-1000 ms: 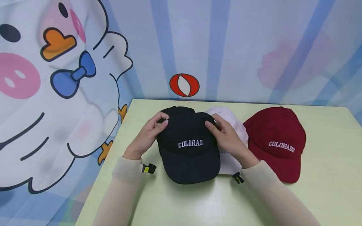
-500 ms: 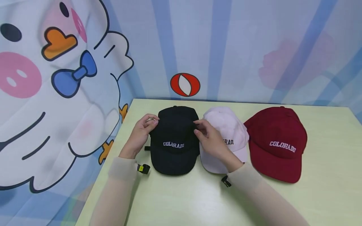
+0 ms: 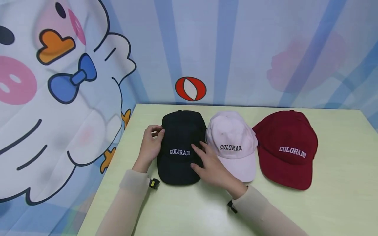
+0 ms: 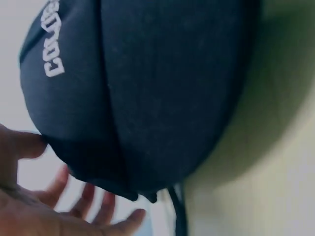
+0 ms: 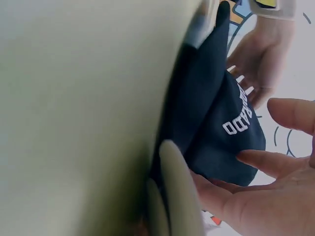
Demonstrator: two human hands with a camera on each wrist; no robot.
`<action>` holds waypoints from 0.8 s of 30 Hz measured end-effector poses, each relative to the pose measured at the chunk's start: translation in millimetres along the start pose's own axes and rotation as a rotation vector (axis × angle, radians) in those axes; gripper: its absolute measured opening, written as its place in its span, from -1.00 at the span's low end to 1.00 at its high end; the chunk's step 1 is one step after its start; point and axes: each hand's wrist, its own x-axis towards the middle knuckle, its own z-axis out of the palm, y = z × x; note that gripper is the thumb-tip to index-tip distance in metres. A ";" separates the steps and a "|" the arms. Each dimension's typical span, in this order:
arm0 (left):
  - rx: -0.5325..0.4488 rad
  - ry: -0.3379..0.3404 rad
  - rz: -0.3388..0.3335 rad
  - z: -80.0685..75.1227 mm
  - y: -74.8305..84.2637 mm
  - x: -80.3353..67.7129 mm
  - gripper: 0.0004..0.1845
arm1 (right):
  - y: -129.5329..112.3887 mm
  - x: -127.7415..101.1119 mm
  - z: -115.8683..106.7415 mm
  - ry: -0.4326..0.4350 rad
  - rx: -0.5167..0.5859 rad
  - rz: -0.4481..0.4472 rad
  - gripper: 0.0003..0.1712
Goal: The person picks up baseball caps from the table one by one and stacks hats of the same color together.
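A black cap (image 3: 180, 144) lettered COLORADO lies on the pale green table (image 3: 206, 209), left of a pink cap (image 3: 233, 144) and a dark red cap (image 3: 286, 147) with the same lettering. My left hand (image 3: 156, 132) is at the black cap's left side, fingers loose, thumb against the cap's edge (image 4: 147, 88). In the left wrist view its fingers (image 4: 93, 204) are spread and hold nothing. My right hand (image 3: 198, 157) lies with straight fingers on the right part of the black cap's front and brim (image 5: 221, 132). The pink cap is just right of that hand.
The three caps stand in a row near the table's far edge. A cartoon-printed backdrop (image 3: 73, 82) hangs behind and to the left, where the table's left edge (image 3: 112, 167) runs. Bare tabletop stretches in front of the caps and to the far right.
The black cap moved left, off the pink cap, and now rests on the table. Both hands loosened their hold. The right hand slid down to the cap's front.
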 end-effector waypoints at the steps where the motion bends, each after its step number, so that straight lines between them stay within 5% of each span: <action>1: 0.032 -0.006 -0.012 0.0 1.2 -3.4 -0.60 | 1.2 -0.3 1.6 -0.010 0.005 0.010 -0.20; 11: 0.144 -0.273 -0.105 4.2 17.2 -34.1 -0.12 | 3.2 1.8 9.8 -0.012 -0.007 0.034 -0.24; 24: 0.058 -0.341 -0.245 16.3 5.9 -19.8 0.10 | 8.0 2.2 12.4 -0.039 0.028 0.027 -0.36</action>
